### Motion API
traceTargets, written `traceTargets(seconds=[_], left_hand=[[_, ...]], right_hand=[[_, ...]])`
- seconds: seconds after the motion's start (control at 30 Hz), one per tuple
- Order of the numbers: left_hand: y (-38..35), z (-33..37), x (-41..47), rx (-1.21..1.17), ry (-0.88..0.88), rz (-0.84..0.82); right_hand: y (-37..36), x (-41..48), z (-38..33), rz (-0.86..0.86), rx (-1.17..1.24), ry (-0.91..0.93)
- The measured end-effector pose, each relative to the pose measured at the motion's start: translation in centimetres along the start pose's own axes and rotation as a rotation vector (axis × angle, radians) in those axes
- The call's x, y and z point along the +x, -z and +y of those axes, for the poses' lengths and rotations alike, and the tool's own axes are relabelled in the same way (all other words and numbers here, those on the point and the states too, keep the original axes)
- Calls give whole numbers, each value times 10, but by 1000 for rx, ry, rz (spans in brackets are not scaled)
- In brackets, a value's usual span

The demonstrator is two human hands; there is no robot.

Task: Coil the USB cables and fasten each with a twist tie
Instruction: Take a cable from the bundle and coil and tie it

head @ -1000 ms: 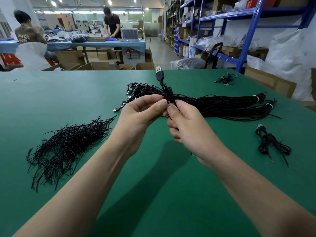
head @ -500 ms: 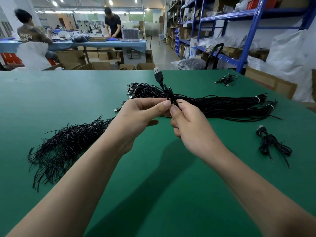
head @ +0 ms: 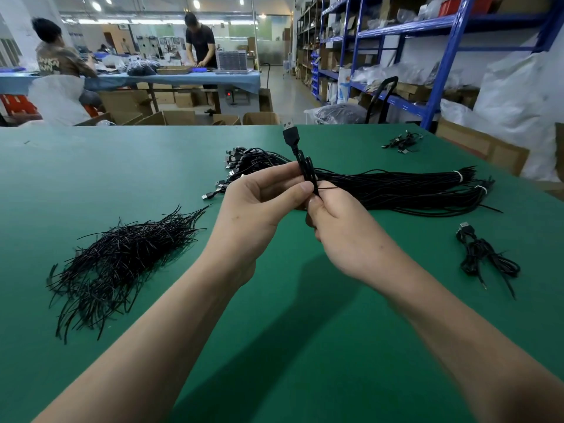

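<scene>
Both hands meet on one coiled cable above the middle of the table (head: pixel 274 346), fastening it.

Nearest, the left hand (head: pixel 259 209) pinches the coiled cable (head: pixel 305 169) between thumb and fingers, plug (head: pixel 290 132) up, probably to keep the loops from springing apart. The right hand (head: pixel 341 230), touching it, pinches the twist tie (head: pixel 328 187) just below, apparently winding it. A second ago no tie end showed; now one pokes out rightward, and the left thumb has slid closer to the right hand. The pile of twist ties (head: pixel 122 257) lies toward the left edge, within reach, and a finished coil (head: pixel 485 254) lies near the right edge. Beyond the hands lies the bundle of uncoiled cables (head: pixel 396 190), and more small coils (head: pixel 403 141) lie at the far right corner.
</scene>
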State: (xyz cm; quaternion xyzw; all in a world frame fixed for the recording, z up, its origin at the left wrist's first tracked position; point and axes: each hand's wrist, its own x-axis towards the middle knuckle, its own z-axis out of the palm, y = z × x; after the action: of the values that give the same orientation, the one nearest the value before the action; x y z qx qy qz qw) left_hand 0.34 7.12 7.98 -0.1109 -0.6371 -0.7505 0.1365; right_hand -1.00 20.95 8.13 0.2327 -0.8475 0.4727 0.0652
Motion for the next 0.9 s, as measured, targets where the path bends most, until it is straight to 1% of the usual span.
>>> traceTargets(seconds=[0.13, 0.23, 0.33, 0.5, 0.67, 0.8, 0.9], left_hand=[[-3, -4, -2, -19, -49, -24], [-4, -5, -3, -38, -75, -65], [-4, -4, -2, -33, -94, -72], [-3, 0, -2, -30, -118, -35], [1, 5, 0, -45, -136, -80], [-1, 8, -2, -47, -167, -116], [-1, 12, -3, -52, -184, -134]], right_hand=[[5, 1, -2, -64, 55, -26], [10, 3, -1, -70, 110, -69], [14, 2, -3, -125, 158, -99], [18, -1, -13, -222, 252, -91], [26, -4, -18, -292, 247, -81], [37, -7, -18, -410, 313, -81], [41, -10, -20, -502, 440, -85]])
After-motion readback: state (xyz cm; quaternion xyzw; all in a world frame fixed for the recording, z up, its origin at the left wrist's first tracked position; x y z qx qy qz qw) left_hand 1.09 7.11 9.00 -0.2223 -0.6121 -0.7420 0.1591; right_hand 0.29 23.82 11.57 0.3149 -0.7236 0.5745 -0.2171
